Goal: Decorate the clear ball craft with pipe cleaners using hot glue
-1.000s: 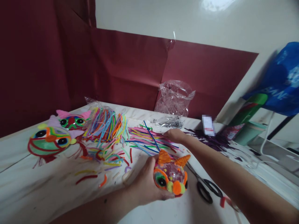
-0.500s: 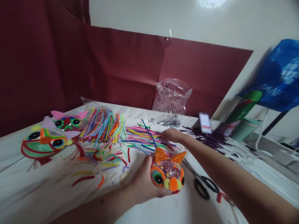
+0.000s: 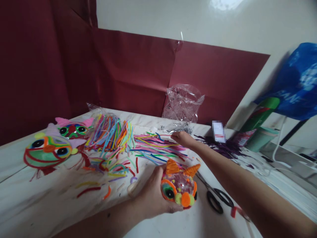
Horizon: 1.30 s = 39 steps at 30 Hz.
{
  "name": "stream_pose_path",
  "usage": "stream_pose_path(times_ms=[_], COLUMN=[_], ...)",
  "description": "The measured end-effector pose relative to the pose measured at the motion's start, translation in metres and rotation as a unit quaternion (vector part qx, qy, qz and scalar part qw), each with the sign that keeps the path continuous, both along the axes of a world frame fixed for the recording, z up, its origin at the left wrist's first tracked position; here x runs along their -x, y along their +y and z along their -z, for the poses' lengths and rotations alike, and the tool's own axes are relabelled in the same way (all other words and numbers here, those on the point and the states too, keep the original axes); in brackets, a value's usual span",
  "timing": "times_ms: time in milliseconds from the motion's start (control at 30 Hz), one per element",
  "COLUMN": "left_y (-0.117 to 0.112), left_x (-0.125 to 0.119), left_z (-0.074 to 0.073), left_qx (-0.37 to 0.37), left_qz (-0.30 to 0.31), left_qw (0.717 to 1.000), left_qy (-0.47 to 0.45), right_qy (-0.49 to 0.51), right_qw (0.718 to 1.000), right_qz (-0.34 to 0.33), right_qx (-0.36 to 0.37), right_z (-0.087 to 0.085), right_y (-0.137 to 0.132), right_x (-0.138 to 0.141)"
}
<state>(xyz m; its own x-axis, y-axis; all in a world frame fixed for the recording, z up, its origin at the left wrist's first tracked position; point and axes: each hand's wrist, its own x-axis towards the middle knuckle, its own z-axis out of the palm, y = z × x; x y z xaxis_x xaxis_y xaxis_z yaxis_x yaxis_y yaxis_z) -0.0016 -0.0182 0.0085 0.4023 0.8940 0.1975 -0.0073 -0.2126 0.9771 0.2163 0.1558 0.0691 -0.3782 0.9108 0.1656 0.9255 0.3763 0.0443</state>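
Note:
My left hand [image 3: 154,195] is closed around a small round craft animal [image 3: 179,186] with orange pipe-cleaner ears, big eyes and pom-pom nose, held just above the white table [image 3: 49,205]. My right hand [image 3: 180,138] reaches far across to the back of a spread of coloured pipe cleaners [image 3: 156,147]; its fingers are pinched on a strand there. Black scissors [image 3: 215,197] lie on the table right of the craft animal, under my right forearm.
Two finished craft faces, a green and red one [image 3: 47,152] and a pink-eared one [image 3: 71,128], sit at the left. A bundle of pipe cleaners [image 3: 111,132], a crumpled clear bag [image 3: 183,103], purple scraps [image 3: 223,148] and a blue bag [image 3: 297,86] lie beyond.
My right hand has moved a little farther back and up over the pipe cleaners. The upright blue strand has dropped. The craft animal has stayed in my left hand.

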Motion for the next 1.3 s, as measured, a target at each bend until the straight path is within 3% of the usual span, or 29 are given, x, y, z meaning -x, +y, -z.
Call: stream_pose_path(times_ms=[300,567,800,967,1300], left_y=[-0.001,-0.003,-0.002,-0.002,-0.002], left_x=[0.0,-0.005,-0.003,-0.004,-0.004], left_z=[-0.003,-0.013,-0.012,-0.013,-0.014], left_qx=[0.013,0.097,0.062,0.066,0.076], left_qz=[0.001,0.043,0.028,0.027,0.047], left_qw=[1.0,0.993,0.998,0.997,0.995], left_qy=[-0.005,-0.052,-0.02,-0.029,-0.044], right_qy=[0.013,-0.004,-0.023,-0.01,0.062], right_qw=[1.0,0.999,0.992,0.995,0.997], right_qz=[-0.008,-0.041,-0.12,-0.091,-0.036], right_qx=[-0.009,-0.034,0.042,0.045,0.039], right_z=[0.002,0.007,0.026,0.033,0.013], right_y=[0.004,0.001,-0.008,-0.006,-0.004], right_x=[0.002,0.003,0.009,0.007,0.014])
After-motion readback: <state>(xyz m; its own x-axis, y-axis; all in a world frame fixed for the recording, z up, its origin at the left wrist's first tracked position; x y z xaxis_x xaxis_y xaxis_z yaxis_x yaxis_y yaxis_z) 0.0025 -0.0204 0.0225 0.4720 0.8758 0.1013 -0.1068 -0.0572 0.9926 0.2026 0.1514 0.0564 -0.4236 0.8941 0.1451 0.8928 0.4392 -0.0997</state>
